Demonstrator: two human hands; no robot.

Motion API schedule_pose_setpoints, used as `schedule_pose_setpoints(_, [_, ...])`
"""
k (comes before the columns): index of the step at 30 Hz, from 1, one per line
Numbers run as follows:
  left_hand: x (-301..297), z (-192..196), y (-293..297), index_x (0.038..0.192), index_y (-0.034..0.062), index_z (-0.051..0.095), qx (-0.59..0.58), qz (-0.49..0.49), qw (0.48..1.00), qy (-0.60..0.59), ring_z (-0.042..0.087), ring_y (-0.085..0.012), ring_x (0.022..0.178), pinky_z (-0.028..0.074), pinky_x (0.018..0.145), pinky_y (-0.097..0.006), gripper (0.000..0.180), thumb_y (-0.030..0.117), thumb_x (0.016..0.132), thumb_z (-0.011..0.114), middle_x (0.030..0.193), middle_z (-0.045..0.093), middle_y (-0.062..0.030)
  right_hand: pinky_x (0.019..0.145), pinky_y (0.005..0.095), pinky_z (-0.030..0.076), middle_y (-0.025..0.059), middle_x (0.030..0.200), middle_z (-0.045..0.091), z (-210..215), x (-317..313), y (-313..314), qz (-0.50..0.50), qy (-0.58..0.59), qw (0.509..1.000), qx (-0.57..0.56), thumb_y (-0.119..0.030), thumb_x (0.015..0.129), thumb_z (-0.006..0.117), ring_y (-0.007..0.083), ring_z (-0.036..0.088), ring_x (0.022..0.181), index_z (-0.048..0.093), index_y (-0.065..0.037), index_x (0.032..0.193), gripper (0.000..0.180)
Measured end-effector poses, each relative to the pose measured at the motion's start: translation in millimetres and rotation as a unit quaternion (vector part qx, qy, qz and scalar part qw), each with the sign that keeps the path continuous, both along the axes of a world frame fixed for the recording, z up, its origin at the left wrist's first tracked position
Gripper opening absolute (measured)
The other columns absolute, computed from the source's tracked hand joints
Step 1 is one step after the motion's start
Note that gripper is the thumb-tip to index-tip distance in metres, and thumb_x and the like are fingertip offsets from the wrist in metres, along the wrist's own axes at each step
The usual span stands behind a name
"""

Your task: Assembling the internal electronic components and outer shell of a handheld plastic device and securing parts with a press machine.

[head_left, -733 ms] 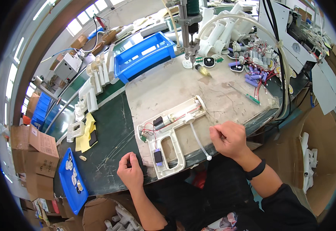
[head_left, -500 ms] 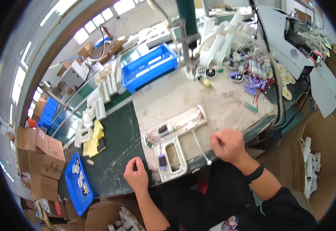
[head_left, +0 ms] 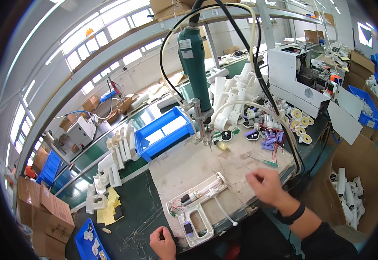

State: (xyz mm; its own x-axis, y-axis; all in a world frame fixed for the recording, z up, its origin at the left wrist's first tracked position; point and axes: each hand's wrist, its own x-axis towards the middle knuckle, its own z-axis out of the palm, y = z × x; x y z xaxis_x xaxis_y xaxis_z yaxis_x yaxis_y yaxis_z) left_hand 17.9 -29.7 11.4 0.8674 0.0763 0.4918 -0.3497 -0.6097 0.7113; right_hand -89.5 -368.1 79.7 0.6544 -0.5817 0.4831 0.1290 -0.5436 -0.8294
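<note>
An open white plastic housing half [head_left: 207,230] with a handle opening lies on the mat near the table's front edge. In it sit a small motor [head_left: 189,199], red wires and a purple-and-black part [head_left: 188,228]. A thin white tube [head_left: 225,211] sticks out from its right side, ending in a round tip. My left hand [head_left: 163,243] is curled closed beside the housing's lower left corner, with nothing visible in it. My right hand [head_left: 264,185], slightly blurred, is loosely closed above the mat's right part. Close beyond it lies a green-handled screwdriver [head_left: 267,163]; no held object shows.
A green power screwdriver [head_left: 194,65] hangs over the mat's far side near a blue bin [head_left: 163,132]. White housings [head_left: 230,106], purple batteries [head_left: 271,141] and round yellow-white parts [head_left: 301,125] pile up at back right. A blue tray [head_left: 89,242] and cardboard boxes [head_left: 46,212] stand left.
The view has tilted up, so the table appears lower. My right hand has moved away from the tube's tip, toward the screwdriver. My left hand stays beside the housing.
</note>
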Motion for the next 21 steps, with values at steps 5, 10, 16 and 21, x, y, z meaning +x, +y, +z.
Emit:
schedule_pose_setpoints(5, [-9, 19, 0, 0.098, -0.0011, 0.07, 0.036, -0.021, 0.999, 0.029, 0.065, -0.0321, 0.084, 0.051, 0.076, -0.039, 0.024, 0.02, 0.087, 0.066, 0.096, 0.067, -0.0203, 0.068, 0.0384, 0.051, 0.012, 0.086, 0.067, 48, 79, -47, -0.046, 0.138, 0.986, -0.082, -0.027, 0.086, 0.063, 0.0262, 0.065, 0.072, 0.063, -0.005, 0.112, 0.034])
schedule_pose_setpoints(10, [-6, 20, -5, 0.097, -0.0013, 0.07, 0.034, -0.055, 0.998, 0.019, 0.064, -0.0291, 0.08, 0.051, 0.074, -0.037, 0.021, 0.017, 0.087, 0.067, 0.092, 0.067, -0.018, 0.091, 0.045, 0.048, 0.0147, 0.121, 0.058, 25, 179, -125, -0.138, 0.214, 0.941, -0.222, -0.025, 0.085, 0.061, 0.0311, 0.057, 0.11, 0.054, -0.007, 0.127, 0.047])
schedule_pose_setpoints(16, [-7, 21, -3, 0.096, -0.0008, 0.069, 0.033, -0.051, 0.998, 0.006, 0.063, -0.0252, 0.074, 0.051, 0.069, -0.034, 0.016, 0.012, 0.087, 0.067, 0.089, 0.066, -0.0152, 0.113, 0.0508, 0.029, 0.0085, 0.152, 0.034, 23, 248, -163, -0.168, 0.347, 0.837, -0.388, -0.015, 0.091, 0.051, 0.0309, 0.034, 0.139, 0.043, -0.014, 0.142, 0.052])
schedule_pose_setpoints(21, [-7, 25, -6, 0.096, -0.001, 0.069, 0.028, -0.05, 0.998, 0.004, 0.063, -0.0251, 0.075, 0.051, 0.07, -0.034, 0.016, 0.012, 0.087, 0.066, 0.089, 0.066, -0.0153, 0.113, 0.0615, 0.019, 0.0033, 0.146, 0.044, 19, 259, -175, -0.16, 0.431, 0.726, -0.511, -0.016, 0.094, 0.048, 0.0262, 0.029, 0.141, 0.051, -0.017, 0.137, 0.043])
